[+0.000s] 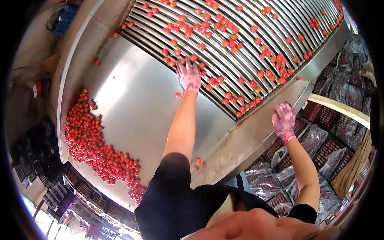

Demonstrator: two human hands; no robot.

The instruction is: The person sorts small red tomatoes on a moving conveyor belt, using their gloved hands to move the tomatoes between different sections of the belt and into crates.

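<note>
We stretch our gloved left hand flat, fingers spread and holding nothing, onto the tomatoes at the roller bed's near edge, lying straight ahead, while our right hand, also gripping nothing, rests on the metal rim.

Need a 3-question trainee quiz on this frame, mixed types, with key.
1. True or false: the left hand reaches onto the roller conveyor among the small red tomatoes.
2. The right hand rests on: A) the metal side ledge B) the tomato pile C) a bagged crate
3. Fill in: both hands wear ____ patterned gloves.
Key: 1 true; 2 A; 3 pink.
</note>
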